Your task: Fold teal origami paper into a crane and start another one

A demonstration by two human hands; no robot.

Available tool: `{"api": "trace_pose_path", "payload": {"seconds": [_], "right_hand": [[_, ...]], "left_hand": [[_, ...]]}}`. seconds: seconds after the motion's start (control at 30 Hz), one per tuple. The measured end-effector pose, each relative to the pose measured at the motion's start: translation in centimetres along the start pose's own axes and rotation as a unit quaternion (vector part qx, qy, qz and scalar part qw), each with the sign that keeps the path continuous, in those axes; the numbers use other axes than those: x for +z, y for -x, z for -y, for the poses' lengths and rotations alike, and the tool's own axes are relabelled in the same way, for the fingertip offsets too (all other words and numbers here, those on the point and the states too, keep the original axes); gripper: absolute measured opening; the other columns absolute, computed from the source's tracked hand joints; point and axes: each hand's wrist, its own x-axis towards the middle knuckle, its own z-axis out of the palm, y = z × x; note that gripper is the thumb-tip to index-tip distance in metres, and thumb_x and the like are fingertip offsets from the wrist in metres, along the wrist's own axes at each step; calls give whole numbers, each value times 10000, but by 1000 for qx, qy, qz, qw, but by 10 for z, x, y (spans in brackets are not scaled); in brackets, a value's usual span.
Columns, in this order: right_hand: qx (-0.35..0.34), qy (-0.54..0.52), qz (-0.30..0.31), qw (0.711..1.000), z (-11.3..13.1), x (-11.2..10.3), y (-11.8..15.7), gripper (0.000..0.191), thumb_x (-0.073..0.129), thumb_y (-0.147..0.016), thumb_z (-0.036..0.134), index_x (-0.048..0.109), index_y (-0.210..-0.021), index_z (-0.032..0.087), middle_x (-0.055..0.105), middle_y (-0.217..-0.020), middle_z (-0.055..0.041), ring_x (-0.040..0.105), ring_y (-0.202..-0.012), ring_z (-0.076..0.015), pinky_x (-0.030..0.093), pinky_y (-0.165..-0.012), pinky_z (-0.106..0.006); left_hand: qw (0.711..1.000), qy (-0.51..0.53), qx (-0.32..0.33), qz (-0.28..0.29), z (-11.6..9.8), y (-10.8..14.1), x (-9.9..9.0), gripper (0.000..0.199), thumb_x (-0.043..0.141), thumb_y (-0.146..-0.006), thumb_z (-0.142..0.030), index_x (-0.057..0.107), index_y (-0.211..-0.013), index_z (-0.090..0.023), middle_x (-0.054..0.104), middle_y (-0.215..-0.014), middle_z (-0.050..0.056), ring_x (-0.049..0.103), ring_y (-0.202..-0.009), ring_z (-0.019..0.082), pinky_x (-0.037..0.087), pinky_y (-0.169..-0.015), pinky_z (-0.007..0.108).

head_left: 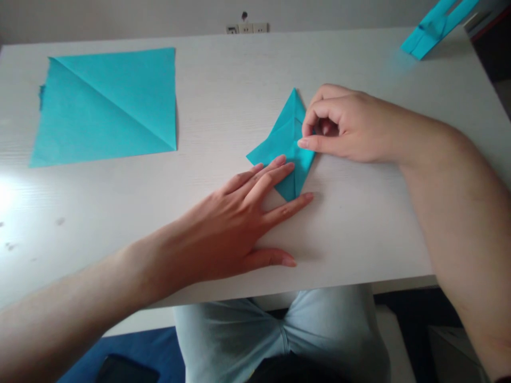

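Note:
A piece of folded turquoise paper [284,139] lies on the white table, its narrow point facing away from me and a crease running down its middle. My left hand [255,213] is spread flat, with fingertips pressing on the paper's lower left part and the thumb resting on the table. At the paper's right edge, my right hand [335,125] is closed, thumb and index finger pinching the flap there. The right corner of the paper is partly hidden behind those fingers.
A larger turquoise sheet [107,106] with a diagonal crease lies at the left of the table [215,106]. A folded turquoise paper piece [429,34] stands at the far right corner. Wall sockets [246,28] sit behind the table's back edge.

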Motion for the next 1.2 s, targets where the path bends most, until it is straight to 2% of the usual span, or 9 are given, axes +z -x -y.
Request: {"api": "trace_pose_path", "payload": {"seconds": [0.1, 0.2, 0.3, 0.47, 0.67, 0.83, 0.97, 1.07, 1.2], "right_hand": [[-3, -3, -1, 1000, 0, 0, 1, 386, 1036, -943, 689, 835, -926, 359, 791, -1255, -117, 666, -1149, -416, 527, -1063, -620], [-15, 21, -5, 1000, 0, 1, 0, 397, 976, -978, 695, 811, -951, 335, 744, -1258, -118, 657, -1056, -362, 546, -1035, -596], [-28, 63, -8, 998, -1, 2, -1, 216, 874, -999, 514, 783, -969, 320, 699, -1217, -105, 644, -945, -307, 550, -956, -546], [-35, 85, -9, 996, 0, 2, -2, 162, 815, -999, 473, 761, -979, 321, 661, -1168, -84, 618, -888, -276, 509, -882, -504], [-28, 89, -5, 996, 1, 2, -1, 221, 819, -1007, 523, 743, -963, 319, 651, -1198, -86, 609, -889, -260, 518, -916, -514], [-25, 91, -7, 996, 3, 2, -1, 195, 813, -997, 492, 742, -954, 315, 675, -1274, -101, 612, -896, -247, 557, -965, -526], [-28, 93, -11, 995, 3, 1, 0, 166, 822, -997, 455, 739, -956, 318, 695, -1283, -99, 610, -895, -243, 574, -977, -520], [-32, 86, -16, 996, 3, 1, 0, 142, 827, -987, 413, 743, -952, 303, 679, -1255, -91, 600, -891, -232, 569, -975, -502], [-37, 77, -15, 996, 3, 2, 1, 112, 838, -986, 358, 763, -963, 278, 646, -1226, -74, 599, -896, -215, 536, -949, -468]], "left_hand": [[1000, -12, 19, 10, 2, 0, -2, 1004, 620, -1256, -887, 490, -2012, -240, 462, -2041, 316, 400, -1976, 523, 458, -1567, 752], [999, -30, 34, 3, 5, -1, -4, 1080, 537, -1260, -929, 408, -2021, -174, 511, -1975, 365, 386, -1986, 495, 463, -1563, 724], [999, -33, 41, 0, 6, -3, -8, 1062, 470, -1293, -906, 395, -1985, -104, 562, -1932, 367, 442, -1960, 473, 491, -1544, 682], [997, -44, 39, 39, 8, -4, -14, 1000, 621, -1285, -829, 455, -1966, -116, 547, -1972, 331, 447, -1953, 507, 457, -1569, 682], [996, -63, 42, 38, 6, -2, -17, 1034, 692, -1267, -817, 437, -1986, -119, 518, -2006, 335, 419, -1972, 488, 429, -1595, 689], [995, -70, 21, 70, 2, -2, -27, 926, 597, -1331, -755, 428, -1992, -129, 493, -2035, 299, 446, -1964, 449, 400, -1614, 625], [995, -55, 32, 77, 5, -2, -28, 982, 568, -1316, -806, 381, -2021, -148, 445, -2063, 299, 397, -1988, 452, 387, -1619, 636], [995, -49, 25, 81, 8, -2, -27, 979, 601, -1306, -800, 400, -2025, -166, 451, -2070, 283, 406, -1984, 454, 377, -1627, 639], [995, -54, 49, 61, 8, -2, -29, 992, 664, -1297, -767, 444, -2000, -104, 469, -2042, 336, 408, -1980, 472, 392, -1625, 635]]}}
